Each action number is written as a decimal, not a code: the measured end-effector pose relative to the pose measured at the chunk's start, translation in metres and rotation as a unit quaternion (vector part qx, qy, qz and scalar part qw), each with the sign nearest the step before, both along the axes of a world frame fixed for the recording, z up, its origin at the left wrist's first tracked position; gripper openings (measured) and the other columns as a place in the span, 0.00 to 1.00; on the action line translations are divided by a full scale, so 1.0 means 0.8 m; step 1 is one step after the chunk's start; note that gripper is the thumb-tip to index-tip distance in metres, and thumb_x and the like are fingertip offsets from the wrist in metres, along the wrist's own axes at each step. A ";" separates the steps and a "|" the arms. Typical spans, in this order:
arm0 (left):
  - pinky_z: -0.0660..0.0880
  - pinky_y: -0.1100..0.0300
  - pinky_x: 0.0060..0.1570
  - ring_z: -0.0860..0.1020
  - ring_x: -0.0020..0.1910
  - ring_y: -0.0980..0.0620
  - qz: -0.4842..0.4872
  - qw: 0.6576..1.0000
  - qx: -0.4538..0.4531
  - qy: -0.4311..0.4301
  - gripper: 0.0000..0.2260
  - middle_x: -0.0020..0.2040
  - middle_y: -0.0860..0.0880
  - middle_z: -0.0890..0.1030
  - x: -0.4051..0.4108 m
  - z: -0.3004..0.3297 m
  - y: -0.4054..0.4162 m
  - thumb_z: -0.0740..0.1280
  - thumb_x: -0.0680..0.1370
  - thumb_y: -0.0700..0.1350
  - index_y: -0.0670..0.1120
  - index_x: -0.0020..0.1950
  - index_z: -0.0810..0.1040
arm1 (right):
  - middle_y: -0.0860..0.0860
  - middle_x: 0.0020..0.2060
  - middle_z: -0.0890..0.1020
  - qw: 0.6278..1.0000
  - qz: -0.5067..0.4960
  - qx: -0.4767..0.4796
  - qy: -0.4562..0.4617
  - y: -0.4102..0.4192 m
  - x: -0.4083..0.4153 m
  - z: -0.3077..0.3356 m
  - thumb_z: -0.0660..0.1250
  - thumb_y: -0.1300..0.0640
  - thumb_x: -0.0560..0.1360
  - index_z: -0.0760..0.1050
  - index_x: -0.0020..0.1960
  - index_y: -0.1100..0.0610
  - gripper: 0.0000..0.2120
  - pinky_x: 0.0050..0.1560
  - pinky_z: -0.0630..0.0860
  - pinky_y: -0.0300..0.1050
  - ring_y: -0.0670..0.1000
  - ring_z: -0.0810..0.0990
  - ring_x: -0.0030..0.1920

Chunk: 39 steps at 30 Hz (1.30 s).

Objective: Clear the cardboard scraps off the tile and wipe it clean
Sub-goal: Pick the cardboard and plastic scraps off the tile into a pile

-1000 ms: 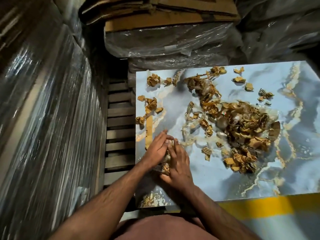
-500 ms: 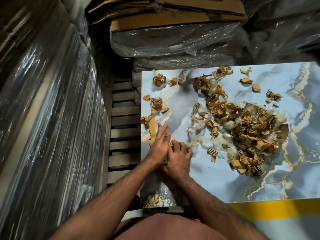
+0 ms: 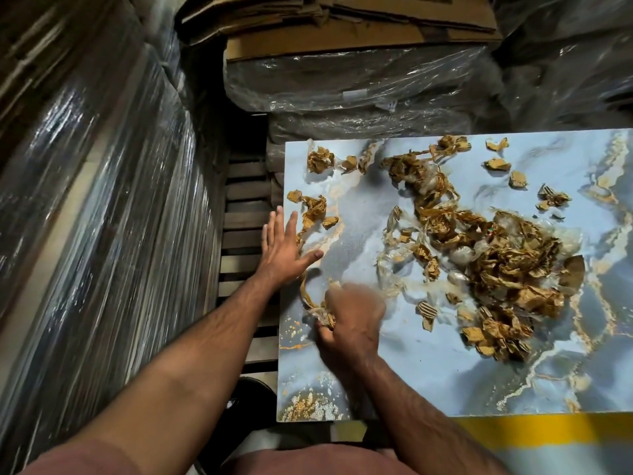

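Plastic-wrapped stacks (image 3: 85, 217) fill the left side and the top, the stack at the top capped with flattened cardboard boxes (image 3: 359, 25). A wooden pallet (image 3: 243, 234) shows in the gap between the left stack and the tile. The tile (image 3: 445, 378), glossy blue-grey with gold veining, lies flat across the right half of the view; a yellow band (image 3: 548, 430) runs under its near edge. The cardboard scraps (image 3: 507, 269), mixed with clear film, lie heaped on the tile right of centre, with smaller pieces scattered toward its far edge and its left edge. The left hand (image 3: 286, 250) lies flat over the tile's left edge, fingers straight and spread, thumb pointing inward, just beside a cluster of scraps. The right hand (image 3: 352, 320), blurred, sits near the tile's left side with fingers curled around a wad of scraps (image 3: 323, 315); a thin strip loops up from the wad toward the left hand. The two hands are apart.
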<state>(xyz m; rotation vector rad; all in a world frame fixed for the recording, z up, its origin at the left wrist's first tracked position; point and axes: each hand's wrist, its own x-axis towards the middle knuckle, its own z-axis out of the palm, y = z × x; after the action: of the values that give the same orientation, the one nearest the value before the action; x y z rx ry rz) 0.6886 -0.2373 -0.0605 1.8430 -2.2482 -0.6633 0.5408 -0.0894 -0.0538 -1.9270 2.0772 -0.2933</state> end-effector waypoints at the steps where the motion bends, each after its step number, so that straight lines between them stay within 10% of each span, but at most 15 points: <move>1: 0.33 0.46 0.75 0.32 0.77 0.46 -0.017 1.000 -0.008 0.009 0.49 0.78 0.42 0.33 -0.005 -0.002 -0.005 0.60 0.71 0.72 0.50 0.80 0.39 | 0.48 0.59 0.71 1.000 0.000 -0.001 -0.002 0.000 0.000 0.001 0.61 0.34 0.67 0.69 0.56 0.44 0.22 0.58 0.64 0.56 0.54 0.65 0.62; 8: 0.36 0.42 0.75 0.33 0.77 0.42 -0.138 0.986 -0.064 -0.071 0.36 0.79 0.44 0.34 -0.042 0.000 -0.064 0.62 0.77 0.65 0.59 0.79 0.48 | 0.48 0.58 0.71 1.000 -0.011 -0.017 -0.010 0.000 0.002 0.001 0.59 0.34 0.71 0.72 0.56 0.45 0.20 0.57 0.64 0.56 0.53 0.66 0.61; 16: 0.73 0.48 0.60 0.67 0.63 0.45 -0.115 0.982 -0.144 0.039 0.10 0.62 0.44 0.69 -0.031 -0.019 -0.050 0.66 0.78 0.49 0.48 0.57 0.74 | 0.47 0.62 0.71 0.999 0.001 -0.013 -0.037 -0.006 -0.001 0.000 0.67 0.42 0.62 0.73 0.54 0.46 0.22 0.57 0.65 0.57 0.54 0.67 0.65; 33: 0.62 0.57 0.64 0.65 0.61 0.53 -0.005 0.978 -0.021 0.208 0.25 0.64 0.50 0.69 -0.039 -0.014 0.130 0.50 0.77 0.58 0.51 0.69 0.71 | 0.47 0.63 0.69 0.995 -0.025 -0.030 -0.091 -0.004 -0.001 -0.008 0.62 0.44 0.66 0.64 0.67 0.44 0.29 0.62 0.66 0.62 0.54 0.68 0.64; 37: 0.65 0.59 0.62 0.70 0.60 0.54 0.102 0.944 0.028 0.313 0.18 0.59 0.52 0.76 -0.058 -0.003 0.127 0.52 0.77 0.54 0.53 0.61 0.76 | 0.47 0.62 0.71 0.990 -0.076 -0.040 -0.111 -0.006 0.012 -0.014 0.65 0.43 0.69 0.64 0.69 0.43 0.29 0.63 0.64 0.58 0.52 0.68 0.64; 39: 0.72 0.60 0.58 0.75 0.56 0.51 0.190 0.873 0.105 0.436 0.12 0.53 0.50 0.79 -0.067 0.014 0.117 0.55 0.81 0.47 0.50 0.54 0.77 | 0.49 0.63 0.72 0.982 -0.106 -0.035 -0.152 -0.009 0.018 -0.006 0.58 0.41 0.69 0.64 0.70 0.42 0.30 0.63 0.63 0.56 0.52 0.68 0.65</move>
<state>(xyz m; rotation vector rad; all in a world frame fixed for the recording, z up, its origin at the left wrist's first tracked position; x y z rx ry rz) 0.6349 -0.1435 -0.0497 1.5161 -1.2320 -1.3467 0.5551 -0.0963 -0.0584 -1.5787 2.0865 -0.6703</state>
